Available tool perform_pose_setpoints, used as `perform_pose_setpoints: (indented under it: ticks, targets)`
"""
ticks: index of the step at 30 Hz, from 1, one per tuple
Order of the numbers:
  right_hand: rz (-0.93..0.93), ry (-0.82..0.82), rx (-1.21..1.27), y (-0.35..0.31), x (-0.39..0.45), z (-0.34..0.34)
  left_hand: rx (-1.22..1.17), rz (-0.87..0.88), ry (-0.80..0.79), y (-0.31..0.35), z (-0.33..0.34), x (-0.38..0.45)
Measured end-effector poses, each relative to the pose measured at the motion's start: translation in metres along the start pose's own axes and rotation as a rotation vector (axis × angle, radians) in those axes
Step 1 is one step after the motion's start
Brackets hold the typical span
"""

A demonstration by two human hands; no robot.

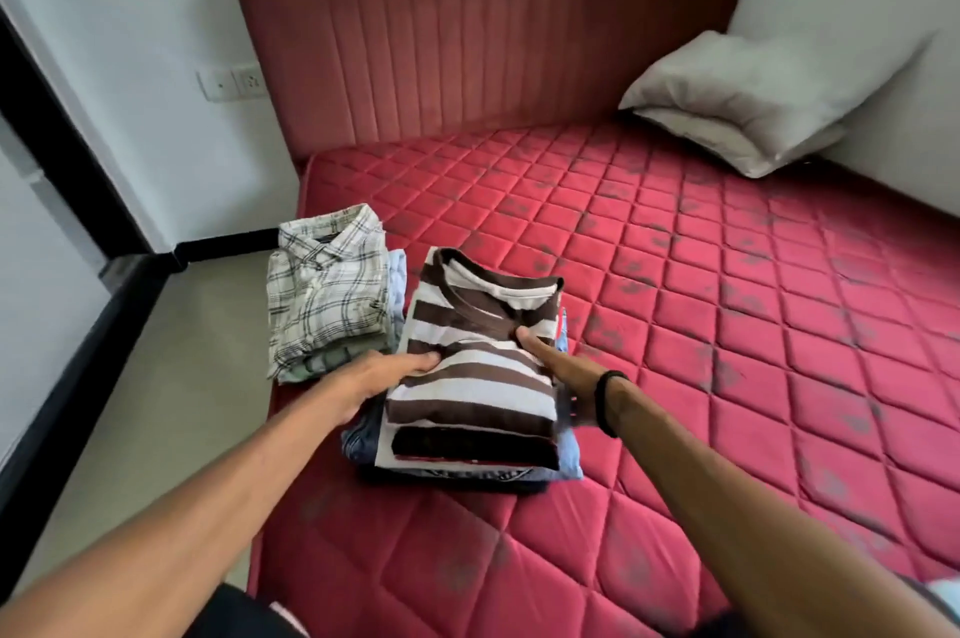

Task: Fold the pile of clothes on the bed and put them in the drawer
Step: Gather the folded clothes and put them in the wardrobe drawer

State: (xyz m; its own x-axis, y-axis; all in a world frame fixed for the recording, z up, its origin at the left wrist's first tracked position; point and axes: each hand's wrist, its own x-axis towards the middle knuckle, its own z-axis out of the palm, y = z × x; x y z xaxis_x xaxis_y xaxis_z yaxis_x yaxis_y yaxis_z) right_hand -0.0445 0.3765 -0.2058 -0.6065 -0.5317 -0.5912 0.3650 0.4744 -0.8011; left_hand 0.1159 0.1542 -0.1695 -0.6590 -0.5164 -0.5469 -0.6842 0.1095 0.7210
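Two hands clamp folded stack (472, 409) near mattress (727, 325) left edge: left hand (382, 377), right hand (563, 377) gripping sides, thumbs atop striped shirt (478, 341). Plaid pile (327, 294) just beside; open mattress rightward.

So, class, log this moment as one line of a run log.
phase: lift folded stack | left hand: grips striped stack | right hand: grips stack | plaid stack: on mattress | drawer: unseen

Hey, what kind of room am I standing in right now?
Most likely a bedroom. There is a bed with a red quilted mattress and a padded red headboard, a grey pillow in the far corner, and folded clothes stacked on the mattress, a striped shirt on top.
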Motion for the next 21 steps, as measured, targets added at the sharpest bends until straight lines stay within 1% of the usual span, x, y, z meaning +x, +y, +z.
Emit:
perform_pose_setpoints:
  ticks: [2, 4, 5, 6, 8, 11, 14, 16, 18, 20, 21]
  targets:
    - [-0.066, 0.168, -0.137, 0.002, -0.015, -0.025, 0.085, 0.057, 0.172, 0.023, 0.010, -0.006]
    - [-0.175, 0.356, -0.277, 0.009, -0.038, -0.064, 0.288, 0.161, 0.406, 0.057, 0.033, -0.025]
    - [-0.206, 0.421, -0.321, 0.015, -0.053, -0.089, 0.353, 0.271, 0.471, 0.077, 0.051, -0.037]
    - [-0.225, 0.456, -0.349, 0.020, -0.065, -0.112, 0.380, 0.390, 0.482, 0.094, 0.067, -0.046]
    - [-0.231, 0.541, -0.358, 0.038, -0.098, -0.166, 0.408, 0.579, 0.394, 0.126, 0.116, -0.062]
    - [-0.205, 0.738, -0.389, 0.079, -0.157, -0.239, 0.395, 0.689, 0.211, 0.162, 0.204, -0.087]
    - [-0.142, 0.999, -0.423, 0.133, -0.224, -0.293, 0.430, 0.749, -0.086, 0.179, 0.302, -0.114]
    - [-0.073, 1.167, -0.412, 0.175, -0.272, -0.318, 0.497, 0.737, -0.284, 0.180, 0.373, -0.134]
    - [0.054, 1.316, -0.369, 0.220, -0.315, -0.330, 0.569, 0.644, -0.444, 0.169, 0.436, -0.152]
    - [0.213, 1.372, -0.243, 0.269, -0.345, -0.329, 0.639, 0.511, -0.587, 0.150, 0.485, -0.163]
    - [0.267, 1.351, -0.152, 0.291, -0.356, -0.324, 0.686, 0.472, -0.633, 0.141, 0.503, -0.167]
